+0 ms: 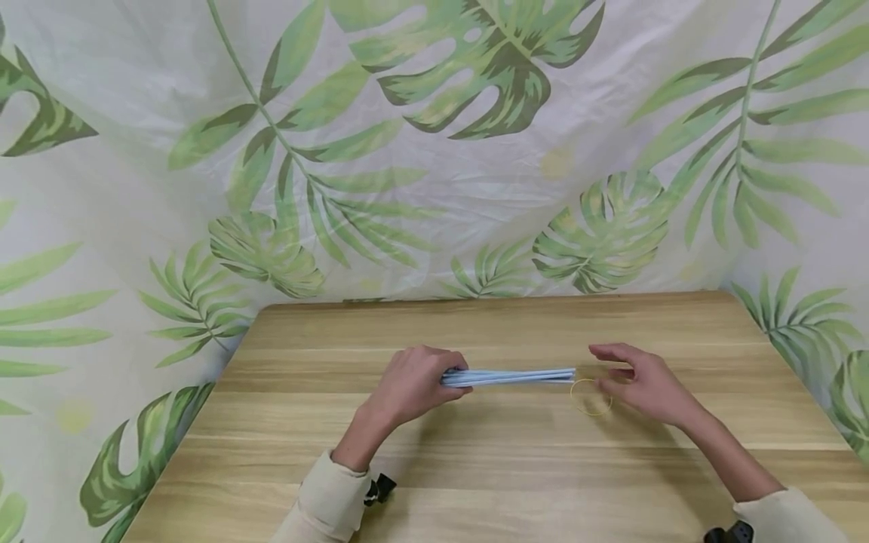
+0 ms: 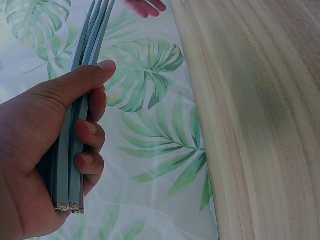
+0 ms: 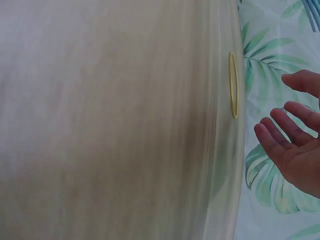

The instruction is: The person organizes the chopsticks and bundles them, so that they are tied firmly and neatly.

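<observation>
Nearest the camera, toward seven o'clock, comes a cream left sleeve (image 1: 326, 494) with a black device (image 1: 382, 489) at its cuff. Just above, close to six o'clock, the left hand (image 1: 416, 385) is wrapped round a bundle of slim light-blue sticks (image 1: 519, 376), thumb laid across them and fingers curled behind. The bundle runs out level from that grip, its free ends spreading slightly toward five o'clock and pointing at three. Just beyond those ends, at four o'clock, is a thin yellow loop (image 3: 236, 90); whether it touches the wood I cannot tell, but the right wrist view shows it apart from the fingers. Beside it, also at four o'clock, the right hand (image 1: 645, 385) is empty, fingers loosely bent and spread. Farthest right come its cream right sleeve (image 1: 790, 519) and another black device (image 1: 729, 533). Beneath everything spreads a wood-grain table (image 1: 489, 467); a leaf-print cloth (image 1: 475, 188) hangs at twelve o'clock.
</observation>
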{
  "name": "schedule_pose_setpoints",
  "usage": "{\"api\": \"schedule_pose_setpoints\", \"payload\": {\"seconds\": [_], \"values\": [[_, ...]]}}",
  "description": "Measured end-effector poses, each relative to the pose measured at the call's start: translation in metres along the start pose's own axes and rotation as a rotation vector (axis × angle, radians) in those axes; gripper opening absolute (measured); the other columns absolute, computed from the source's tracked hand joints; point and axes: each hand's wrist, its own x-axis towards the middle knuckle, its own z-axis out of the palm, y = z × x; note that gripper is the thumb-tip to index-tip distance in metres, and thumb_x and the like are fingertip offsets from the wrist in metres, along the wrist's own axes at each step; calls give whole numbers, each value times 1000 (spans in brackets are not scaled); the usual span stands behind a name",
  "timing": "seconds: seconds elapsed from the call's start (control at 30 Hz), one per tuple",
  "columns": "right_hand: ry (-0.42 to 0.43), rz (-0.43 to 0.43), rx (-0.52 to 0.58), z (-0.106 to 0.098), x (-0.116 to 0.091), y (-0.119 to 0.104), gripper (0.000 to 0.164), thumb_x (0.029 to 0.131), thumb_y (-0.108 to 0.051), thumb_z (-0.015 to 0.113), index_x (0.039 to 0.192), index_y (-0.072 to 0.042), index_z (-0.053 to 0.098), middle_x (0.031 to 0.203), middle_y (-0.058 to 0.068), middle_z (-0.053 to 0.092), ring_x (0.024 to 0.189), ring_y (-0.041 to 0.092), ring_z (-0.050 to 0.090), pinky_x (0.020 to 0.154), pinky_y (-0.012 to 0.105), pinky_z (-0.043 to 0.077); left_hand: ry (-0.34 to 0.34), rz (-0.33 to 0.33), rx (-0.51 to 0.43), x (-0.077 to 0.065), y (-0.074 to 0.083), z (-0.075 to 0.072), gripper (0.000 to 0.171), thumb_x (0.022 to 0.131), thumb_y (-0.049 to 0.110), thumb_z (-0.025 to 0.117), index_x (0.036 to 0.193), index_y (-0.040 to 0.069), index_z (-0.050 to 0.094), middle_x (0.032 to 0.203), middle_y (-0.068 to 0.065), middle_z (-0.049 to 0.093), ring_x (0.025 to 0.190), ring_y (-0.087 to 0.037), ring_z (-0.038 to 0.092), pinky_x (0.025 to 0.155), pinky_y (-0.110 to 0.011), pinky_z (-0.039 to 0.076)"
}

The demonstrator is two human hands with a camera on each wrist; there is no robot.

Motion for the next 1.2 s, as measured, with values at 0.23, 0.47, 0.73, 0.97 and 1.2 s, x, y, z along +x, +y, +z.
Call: {"api": "schedule_pose_setpoints", "payload": {"seconds": [0.23, 0.47, 0.73, 0.97, 1.2], "values": [[-74, -16, -92, 3, 6, 13, 46, 93, -5, 82, 136, 5, 68, 135, 24, 70, 124, 45, 69, 95, 47, 61, 5, -3, 7, -1, 0, 1, 17, 88, 32, 91, 92, 23, 78, 80, 14, 74, 59, 0, 49, 56, -20, 42], [-82, -40, -201, 7, 11, 22, 42, 90, -11, 87, 129, 0, 74, 127, 17, 76, 114, 36, 75, 91, 44, 62, -7, 3, -1, -2, -1, 2, 16, 89, 32, 90, 92, 23, 77, 80, 13, 74, 58, 2, 48, 55, -20, 41], [-87, -37, -212, 9, 16, 27, 37, 90, -6, 85, 126, 0, 75, 118, 13, 79, 102, 26, 76, 83, 32, 62, -17, 7, 3, -2, -2, 3, 15, 90, 32, 89, 92, 23, 77, 80, 13, 74, 57, 3, 47, 54, -20, 40], [-92, -16, -187, 12, 19, 23, 33, 90, 1, 83, 122, 2, 76, 109, 9, 79, 91, 13, 72, 77, 25, 60, -29, 6, 1, -2, -1, 3, 15, 90, 32, 89, 92, 22, 77, 81, 13, 75, 58, 2, 48, 55, -20, 41], [-102, 10, -187, 12, 21, 20, 29, 89, 4, 81, 118, 3, 76, 98, 4, 78, 85, 7, 71, 74, 23, 59, -50, 0, -6, -1, 0, 3, 16, 90, 32, 89, 92, 22, 77, 81, 13, 74, 59, 1, 49, 57, -20, 42]]}}
